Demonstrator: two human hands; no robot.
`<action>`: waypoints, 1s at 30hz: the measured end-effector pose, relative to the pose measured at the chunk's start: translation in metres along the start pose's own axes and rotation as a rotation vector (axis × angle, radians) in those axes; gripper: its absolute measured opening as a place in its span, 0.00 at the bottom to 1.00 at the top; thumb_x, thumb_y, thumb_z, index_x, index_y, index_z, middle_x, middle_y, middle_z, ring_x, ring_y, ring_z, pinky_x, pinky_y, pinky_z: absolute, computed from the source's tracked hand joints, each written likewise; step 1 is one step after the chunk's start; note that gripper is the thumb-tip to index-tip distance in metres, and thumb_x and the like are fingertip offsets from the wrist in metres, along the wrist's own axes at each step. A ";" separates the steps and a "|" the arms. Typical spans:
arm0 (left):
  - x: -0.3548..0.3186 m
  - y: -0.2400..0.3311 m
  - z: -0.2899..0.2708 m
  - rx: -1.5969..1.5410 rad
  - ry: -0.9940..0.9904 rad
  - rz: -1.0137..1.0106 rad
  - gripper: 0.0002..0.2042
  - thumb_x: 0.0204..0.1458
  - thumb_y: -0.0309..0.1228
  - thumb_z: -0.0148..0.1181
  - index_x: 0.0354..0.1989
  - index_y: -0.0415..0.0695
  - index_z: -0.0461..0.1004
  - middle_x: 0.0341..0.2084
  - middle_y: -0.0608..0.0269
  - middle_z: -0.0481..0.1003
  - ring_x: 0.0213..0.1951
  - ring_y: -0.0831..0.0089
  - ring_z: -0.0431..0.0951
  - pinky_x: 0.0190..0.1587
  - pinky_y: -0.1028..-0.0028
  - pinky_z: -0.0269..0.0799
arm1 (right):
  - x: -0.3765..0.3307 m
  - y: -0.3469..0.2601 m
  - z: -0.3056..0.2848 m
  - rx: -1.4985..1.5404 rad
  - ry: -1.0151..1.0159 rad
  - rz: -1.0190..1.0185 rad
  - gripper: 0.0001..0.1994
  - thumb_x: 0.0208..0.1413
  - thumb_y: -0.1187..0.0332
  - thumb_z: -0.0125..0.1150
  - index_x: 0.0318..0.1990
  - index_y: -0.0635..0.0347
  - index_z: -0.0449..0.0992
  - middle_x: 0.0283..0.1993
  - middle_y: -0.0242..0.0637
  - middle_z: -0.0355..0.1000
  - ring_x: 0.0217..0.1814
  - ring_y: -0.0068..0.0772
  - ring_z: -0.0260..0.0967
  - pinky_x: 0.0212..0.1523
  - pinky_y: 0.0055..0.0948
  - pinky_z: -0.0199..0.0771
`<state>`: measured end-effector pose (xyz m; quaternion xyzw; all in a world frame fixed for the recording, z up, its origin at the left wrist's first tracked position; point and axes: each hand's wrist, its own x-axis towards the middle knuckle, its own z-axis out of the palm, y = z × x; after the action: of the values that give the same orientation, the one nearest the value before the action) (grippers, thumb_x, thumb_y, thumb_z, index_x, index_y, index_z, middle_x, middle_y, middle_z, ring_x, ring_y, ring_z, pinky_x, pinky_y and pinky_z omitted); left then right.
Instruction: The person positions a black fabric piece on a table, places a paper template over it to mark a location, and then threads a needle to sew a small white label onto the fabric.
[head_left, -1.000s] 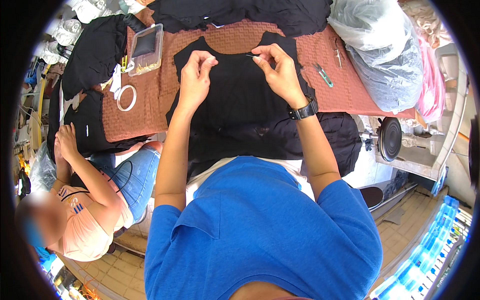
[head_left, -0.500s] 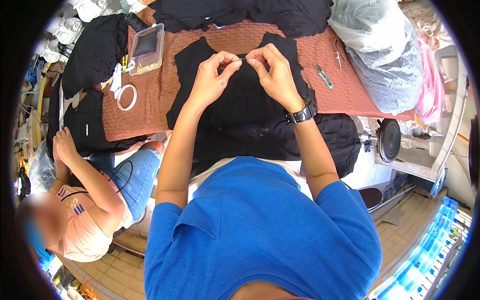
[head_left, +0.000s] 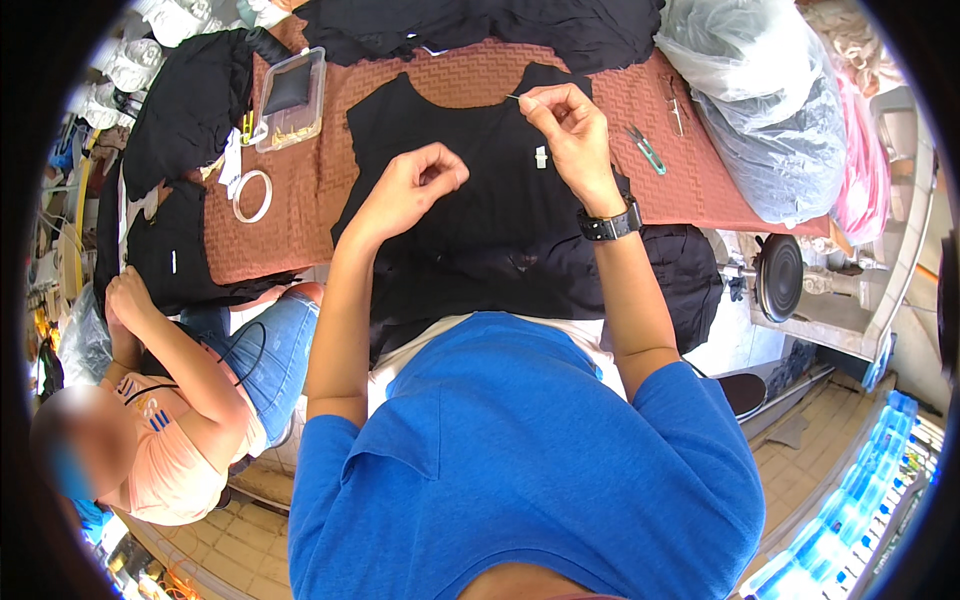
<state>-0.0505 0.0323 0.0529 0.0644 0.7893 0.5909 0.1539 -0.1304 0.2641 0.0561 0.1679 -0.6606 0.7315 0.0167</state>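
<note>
My right hand (head_left: 572,130) pinches a thin needle (head_left: 513,96) between thumb and index finger, its tip pointing left over the neckline of a black garment (head_left: 450,245). Lower and to the left, my left hand (head_left: 410,195) hovers over the same garment, its thumb and fingers brought together. Whatever the left fingertips hold, if anything, is too small to make out. A small white tag (head_left: 542,158) lies on the garment beside my right hand. The garment is spread with its neck opening away from me.
Green-handled thread snips (head_left: 648,152) lie right on the brown cloth (head_left: 270,235). A clear plastic box (head_left: 318,90) and a white ring (head_left: 265,197) are at left. Bulging plastic bags (head_left: 760,120) stand at far right. A co-worker (head_left: 190,420) sits at lower left.
My hands have parted: the left has come down toward me, while the right has moved slightly right and away with the needle. The white tag has come into view.
</note>
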 end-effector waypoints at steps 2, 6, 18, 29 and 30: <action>-0.006 -0.006 -0.004 0.063 -0.094 -0.051 0.07 0.59 0.28 0.64 0.36 0.36 0.80 0.30 0.62 0.80 0.35 0.75 0.78 0.43 0.72 0.74 | 0.002 -0.001 -0.001 0.164 0.000 -0.024 0.05 0.63 0.73 0.64 0.38 0.64 0.74 0.44 0.45 0.80 0.45 0.27 0.78 0.49 0.25 0.79; -0.021 -0.011 -0.011 0.569 -0.025 -0.002 0.10 0.56 0.28 0.66 0.43 0.37 0.79 0.39 0.52 0.79 0.40 0.58 0.80 0.46 0.64 0.75 | 0.005 -0.005 -0.006 0.229 -0.047 -0.033 0.04 0.65 0.75 0.61 0.38 0.64 0.73 0.48 0.49 0.79 0.49 0.31 0.79 0.53 0.30 0.80; 0.029 0.037 -0.001 0.141 0.460 0.329 0.12 0.66 0.32 0.57 0.52 0.40 0.79 0.40 0.64 0.80 0.40 0.76 0.77 0.48 0.72 0.72 | 0.019 -0.029 0.005 0.165 -0.144 -0.061 0.02 0.64 0.77 0.61 0.38 0.62 0.75 0.50 0.46 0.79 0.50 0.26 0.77 0.53 0.27 0.77; 0.042 0.055 0.000 0.048 0.383 0.385 0.10 0.63 0.34 0.63 0.44 0.40 0.81 0.36 0.67 0.80 0.39 0.82 0.76 0.45 0.78 0.72 | 0.015 -0.030 0.016 0.114 -0.134 -0.080 0.04 0.59 0.74 0.69 0.37 0.62 0.78 0.48 0.36 0.77 0.43 0.17 0.72 0.46 0.20 0.74; 0.042 0.055 0.001 0.057 0.412 0.382 0.10 0.63 0.34 0.63 0.44 0.40 0.81 0.35 0.68 0.80 0.38 0.82 0.76 0.44 0.78 0.71 | 0.015 -0.028 0.015 0.115 -0.130 -0.082 0.04 0.59 0.75 0.69 0.37 0.62 0.78 0.48 0.36 0.77 0.42 0.16 0.72 0.45 0.20 0.74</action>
<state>-0.0941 0.0612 0.0983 0.0950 0.7939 0.5872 -0.1258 -0.1339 0.2502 0.0883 0.2425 -0.6099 0.7544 -0.0061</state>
